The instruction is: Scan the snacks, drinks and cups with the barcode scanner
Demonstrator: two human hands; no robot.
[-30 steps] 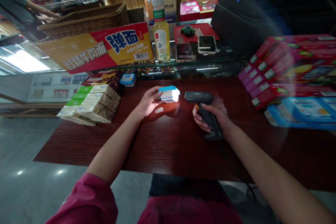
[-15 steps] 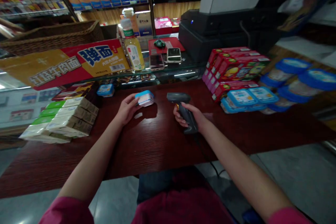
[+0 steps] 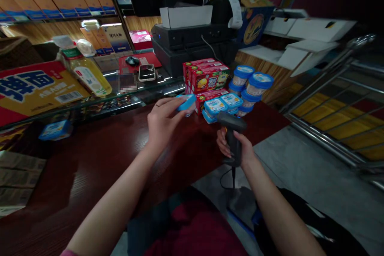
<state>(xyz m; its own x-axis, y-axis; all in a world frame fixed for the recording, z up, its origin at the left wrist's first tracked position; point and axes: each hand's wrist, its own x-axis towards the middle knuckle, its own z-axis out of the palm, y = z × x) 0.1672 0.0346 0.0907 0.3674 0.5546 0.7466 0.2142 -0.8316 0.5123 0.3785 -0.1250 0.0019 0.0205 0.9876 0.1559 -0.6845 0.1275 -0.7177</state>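
Observation:
My left hand is closed round a small blue-lidded tub, held above the dark wooden counter close to the stacked goods at its right end. My right hand grips the handle of a black barcode scanner, its head just right of the tub; a cable hangs below it. Right behind the tub lie flat blue-lidded tubs, red boxes and upright blue-capped cups.
A glass counter top behind carries a yellow drink bottle, a phone, a mouse and a red and yellow noodle carton. A black printer stands further back. Another blue tub lies left. Metal railings run at right.
My left hand has carried the tub rightwards from the counter's middle to the stacked goods. The scanner hand moved right too. The view swung right.

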